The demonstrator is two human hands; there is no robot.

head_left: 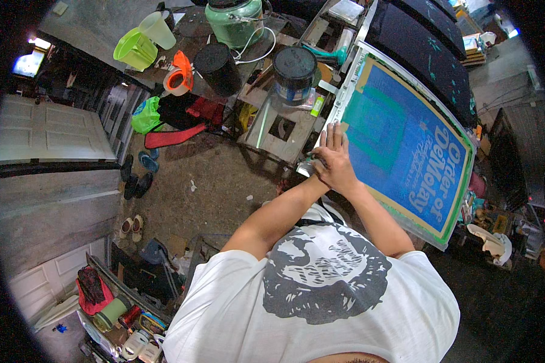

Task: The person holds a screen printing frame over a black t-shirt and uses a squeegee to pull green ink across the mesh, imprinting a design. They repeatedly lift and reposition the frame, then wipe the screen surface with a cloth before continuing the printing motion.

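A screen-printing frame (461, 190) with blue mesh, a green square patch, pale lettering and taped edges lies at the right. My right hand (335, 157) rests at its left edge, fingers stretched upward over the white rail (340, 101) and tape. My left forearm reaches in under the right hand, beside a metal fitting (304, 167); my left hand (321, 172) is mostly hidden there, so I cannot see its fingers.
Behind stand wooden benches (263, 121) with black tubs (295, 69), green pitchers (133, 51) and orange tape (180, 74). Dark platens (416, 39) adjoin the frame. Shoes (131, 225) lie on the floor at left; a cluttered cart (112, 308) stands lower left.
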